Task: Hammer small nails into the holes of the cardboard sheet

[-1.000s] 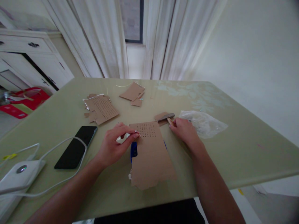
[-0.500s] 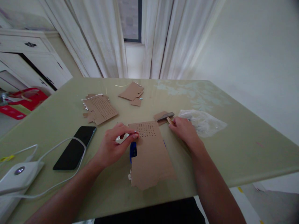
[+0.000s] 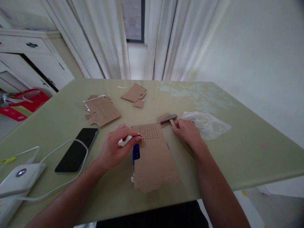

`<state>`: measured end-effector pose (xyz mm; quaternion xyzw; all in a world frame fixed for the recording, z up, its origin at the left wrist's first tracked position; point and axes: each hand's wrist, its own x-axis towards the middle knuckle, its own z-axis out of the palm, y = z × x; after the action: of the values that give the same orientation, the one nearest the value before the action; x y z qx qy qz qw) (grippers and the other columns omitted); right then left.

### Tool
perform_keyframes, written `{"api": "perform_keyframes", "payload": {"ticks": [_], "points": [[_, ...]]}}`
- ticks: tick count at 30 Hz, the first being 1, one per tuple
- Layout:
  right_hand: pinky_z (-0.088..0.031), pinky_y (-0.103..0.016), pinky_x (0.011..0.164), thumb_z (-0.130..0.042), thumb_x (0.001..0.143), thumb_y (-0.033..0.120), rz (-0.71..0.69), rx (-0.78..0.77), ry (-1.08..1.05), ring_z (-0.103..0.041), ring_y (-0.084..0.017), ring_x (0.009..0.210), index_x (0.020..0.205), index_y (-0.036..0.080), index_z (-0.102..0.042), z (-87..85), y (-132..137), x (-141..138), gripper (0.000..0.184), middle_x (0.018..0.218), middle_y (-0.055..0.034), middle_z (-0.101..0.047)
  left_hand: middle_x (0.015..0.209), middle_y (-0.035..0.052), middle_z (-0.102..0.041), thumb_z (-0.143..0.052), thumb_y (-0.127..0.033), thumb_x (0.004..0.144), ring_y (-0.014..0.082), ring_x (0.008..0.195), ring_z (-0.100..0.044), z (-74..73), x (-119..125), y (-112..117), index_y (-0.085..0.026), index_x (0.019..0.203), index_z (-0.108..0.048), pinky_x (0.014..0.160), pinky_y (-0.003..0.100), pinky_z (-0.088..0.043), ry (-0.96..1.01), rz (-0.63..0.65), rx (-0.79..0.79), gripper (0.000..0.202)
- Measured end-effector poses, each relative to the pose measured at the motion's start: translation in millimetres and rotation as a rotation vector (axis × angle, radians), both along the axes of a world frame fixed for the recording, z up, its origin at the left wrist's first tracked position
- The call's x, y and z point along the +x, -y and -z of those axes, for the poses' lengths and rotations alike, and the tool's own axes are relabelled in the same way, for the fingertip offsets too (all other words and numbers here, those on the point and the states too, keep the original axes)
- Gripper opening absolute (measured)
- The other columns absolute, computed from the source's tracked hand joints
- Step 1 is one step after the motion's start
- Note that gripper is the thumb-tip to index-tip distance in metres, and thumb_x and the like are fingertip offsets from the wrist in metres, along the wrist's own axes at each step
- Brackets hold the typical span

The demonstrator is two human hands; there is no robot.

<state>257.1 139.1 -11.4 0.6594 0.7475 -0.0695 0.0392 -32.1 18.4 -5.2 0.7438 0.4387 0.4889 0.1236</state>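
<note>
My right hand [image 3: 188, 131] is wrapped round the wooden handle of a hammer [image 3: 168, 119], whose grey head rests over a small piece of cardboard. With thumb and fingertips, my left hand [image 3: 120, 144] pinches a small, shiny, nail-like pin [image 3: 140, 135] at the left edge of a brown cardboard sheet [image 3: 154, 158]. Rows of small holes cover the far part of this sheet. Under it, a blue object [image 3: 136, 152] sticks out on the left, mostly hidden. The pin's tip is too small to make out.
A second punched cardboard piece [image 3: 103, 110] and torn scraps [image 3: 134, 94] lie toward the back. On the right is a clear plastic bag [image 3: 207, 125]. A black phone [image 3: 74, 152], a white cable and a white power bank [image 3: 23, 177] are on the left.
The view has shifted very slightly. Both hands, the hammer and the cardboard sheet otherwise stay where they were.
</note>
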Motion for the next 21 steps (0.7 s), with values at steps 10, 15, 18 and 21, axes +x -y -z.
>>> {"api": "perform_keyframes", "payload": {"ticks": [10,15,18,21], "points": [[-0.050,-0.037,0.081,-0.054,0.106,0.034,0.008,-0.006,0.009,-0.077,-0.036,0.109,0.115,0.015,-0.077,-2.4,1.1,-1.1,0.031,0.118,-0.0201,-0.081,0.083,-0.0006,-0.080,-0.075,-0.018,0.100,0.0138,0.066,-0.061,2.5,0.3,-0.5,-0.023,0.098,-0.078,0.061,0.029,-0.047,0.007,-0.001,0.009,0.006],[-0.049,-0.035,0.081,-0.055,0.105,0.033,0.010,-0.004,0.016,-0.078,-0.034,0.107,0.113,0.015,-0.076,-2.4,1.4,-1.5,0.030,0.117,-0.0200,-0.081,0.082,-0.0010,-0.080,-0.076,-0.017,0.099,0.0130,0.065,-0.061,-0.4,2.1,0.5,-0.022,0.096,-0.077,0.061,0.028,-0.046,-0.024,-0.003,0.042,0.006],[-0.049,-0.035,0.079,-0.056,0.105,0.033,0.000,0.009,0.003,-0.078,-0.034,0.106,0.111,0.015,-0.077,-0.9,0.5,-0.5,0.029,0.116,-0.0201,-0.082,0.082,-0.0008,-0.081,-0.076,-0.017,0.099,0.0132,0.065,-0.062,-2.5,3.3,1.2,-0.022,0.096,-0.076,0.064,0.029,-0.048,-0.034,-0.005,0.060,0.006],[-0.048,-0.035,0.079,-0.057,0.103,0.033,-0.017,0.014,-0.010,-0.077,-0.034,0.104,0.109,0.015,-0.078,0.6,-0.8,1.1,0.027,0.112,-0.0189,-0.082,0.082,-0.0011,-0.081,-0.076,-0.017,0.099,0.0135,0.064,-0.062,-2.2,3.6,0.9,-0.022,0.095,-0.076,0.066,0.031,-0.048,-0.033,-0.013,0.059,0.007]]}}
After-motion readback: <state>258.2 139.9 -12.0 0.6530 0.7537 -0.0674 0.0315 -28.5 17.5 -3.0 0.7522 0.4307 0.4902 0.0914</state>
